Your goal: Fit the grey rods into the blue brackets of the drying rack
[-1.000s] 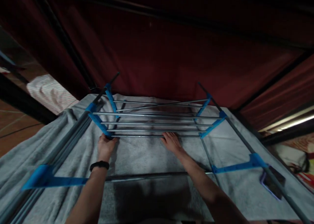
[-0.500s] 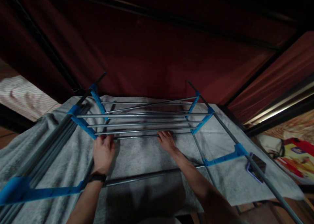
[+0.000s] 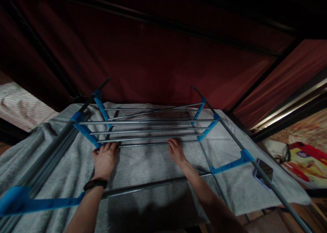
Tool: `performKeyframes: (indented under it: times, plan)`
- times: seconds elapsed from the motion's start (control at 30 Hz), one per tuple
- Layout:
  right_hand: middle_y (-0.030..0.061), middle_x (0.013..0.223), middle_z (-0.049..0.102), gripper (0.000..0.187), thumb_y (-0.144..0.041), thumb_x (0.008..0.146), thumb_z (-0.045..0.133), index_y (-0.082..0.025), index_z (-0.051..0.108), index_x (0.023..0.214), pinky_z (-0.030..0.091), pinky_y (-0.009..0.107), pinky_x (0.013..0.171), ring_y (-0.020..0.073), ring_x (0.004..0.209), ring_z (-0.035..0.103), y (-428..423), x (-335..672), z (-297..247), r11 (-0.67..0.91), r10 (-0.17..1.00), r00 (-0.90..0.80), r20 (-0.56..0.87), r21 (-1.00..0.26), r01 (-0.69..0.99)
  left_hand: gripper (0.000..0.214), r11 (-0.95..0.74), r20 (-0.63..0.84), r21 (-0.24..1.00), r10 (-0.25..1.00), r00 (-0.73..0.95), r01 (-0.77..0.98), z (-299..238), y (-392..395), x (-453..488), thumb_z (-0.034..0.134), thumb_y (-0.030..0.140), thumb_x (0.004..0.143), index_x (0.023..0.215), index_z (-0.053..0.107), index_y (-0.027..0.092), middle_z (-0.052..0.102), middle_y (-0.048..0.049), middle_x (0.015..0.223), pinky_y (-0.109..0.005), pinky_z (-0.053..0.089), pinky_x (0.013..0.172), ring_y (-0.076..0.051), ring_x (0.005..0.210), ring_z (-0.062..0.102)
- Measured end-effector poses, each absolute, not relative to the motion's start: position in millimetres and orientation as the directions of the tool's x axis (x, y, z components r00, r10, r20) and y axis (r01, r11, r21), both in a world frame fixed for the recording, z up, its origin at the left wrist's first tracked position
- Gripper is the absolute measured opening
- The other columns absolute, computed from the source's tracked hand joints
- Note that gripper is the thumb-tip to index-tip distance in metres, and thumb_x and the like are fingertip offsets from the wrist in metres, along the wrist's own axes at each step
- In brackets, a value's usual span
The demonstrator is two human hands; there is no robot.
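Note:
A partly assembled rack of grey metal tubes with blue plastic brackets lies on a grey cloth. My left hand (image 3: pixel 104 159), with a dark band on the wrist, has its fingers bent over the left end of the nearest thin metal rod (image 3: pixel 143 144), beside a blue bracket (image 3: pixel 88 134). Farther right along that rod, my right hand (image 3: pixel 176 153) has its fingers curled onto it; the thumb is hidden. The rod's right end meets another blue bracket (image 3: pixel 208 129). Several parallel rods span the two brackets behind it, and one thin rod (image 3: pixel 153 111) runs slantwise at the back.
A thicker crossbar (image 3: pixel 153 184) passes in front of my hands. Loose tubes (image 3: pixel 55 158) lie at the left. A phone (image 3: pixel 264 173) rests on the grey cloth (image 3: pixel 153 161) under the right side tube. Dark red fabric (image 3: pixel 153 62) hangs behind; a red-yellow package (image 3: pixel 309 163) is far right.
My left hand has gone from a tighter pinch to fingers laid more broadly over the rod's end. My right hand has shifted slightly right along the rod. The view has tilted a little.

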State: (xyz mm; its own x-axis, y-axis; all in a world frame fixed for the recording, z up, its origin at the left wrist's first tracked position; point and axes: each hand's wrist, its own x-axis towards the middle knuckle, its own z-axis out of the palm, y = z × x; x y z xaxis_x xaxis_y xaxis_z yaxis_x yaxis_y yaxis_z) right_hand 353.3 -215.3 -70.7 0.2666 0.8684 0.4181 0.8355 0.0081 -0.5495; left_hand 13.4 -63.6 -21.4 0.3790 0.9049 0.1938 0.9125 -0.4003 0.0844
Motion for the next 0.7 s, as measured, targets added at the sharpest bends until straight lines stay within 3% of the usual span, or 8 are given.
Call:
performKeyframes:
  times: [0.17,0.23,0.3,0.47,0.7]
  plan:
    - [0.0128,0.103,0.071,0.023,-0.02,0.09,0.049,-0.021,0.069,0.101,0.054,0.046,0.096,0.0293,0.101,0.067,-266,399,-70,-0.261,0.621,0.657,0.427,-0.677,0.688,0.045,-0.389,0.159,0.144,0.917,0.366,0.91,-22,-58,15,0.035,0.03,0.109,0.133,0.072,0.022,0.068,-0.0152,0.136,-0.061,0.033,0.11,-0.036,0.125,0.056]
    - [0.0183,0.106,0.069,0.025,-0.022,0.088,0.047,-0.018,0.066,0.103,0.051,0.05,0.1,0.0329,0.107,0.064,-287,428,-65,-0.387,0.49,0.765,0.418,-0.682,0.621,0.045,-0.365,0.17,0.183,0.926,0.336,0.913,-24,-57,14,0.036,0.032,0.109,0.13,0.073,0.021,0.068,-0.0152,0.136,-0.065,0.03,0.113,-0.037,0.125,0.056]
    - [0.0216,0.112,0.067,0.029,-0.022,0.086,0.045,-0.016,0.064,0.107,0.047,0.05,0.105,0.0347,0.115,0.061,-301,456,-60,-0.479,0.406,0.824,0.396,-0.675,0.561,0.043,-0.358,0.183,0.231,0.929,0.321,0.905,-27,-56,13,0.037,0.032,0.108,0.127,0.074,0.021,0.069,-0.0144,0.136,-0.061,0.032,0.115,-0.035,0.124,0.059]
    - [0.0125,0.099,0.071,0.03,-0.018,0.08,0.047,-0.019,0.066,0.103,0.052,0.036,0.09,0.0267,0.097,0.067,-297,493,-57,-0.579,0.474,0.845,0.248,-0.635,0.512,0.044,-0.42,0.239,0.322,0.903,0.356,0.848,-32,-46,6,0.04,0.036,0.107,0.124,0.077,0.019,0.071,-0.0132,0.132,-0.042,0.048,0.103,-0.03,0.119,0.066]
    - [0.0102,0.089,0.07,0.028,-0.013,0.074,0.055,-0.018,0.068,0.099,0.05,0.03,0.081,0.0235,0.086,0.067,-276,503,-61,-0.651,0.51,0.844,0.166,-0.568,0.505,0.047,-0.47,0.298,0.352,0.876,0.379,0.81,-46,-33,-2,0.041,0.043,0.103,0.117,0.079,0.019,0.079,-0.013,0.119,-0.044,0.053,0.1,-0.032,0.114,0.071]
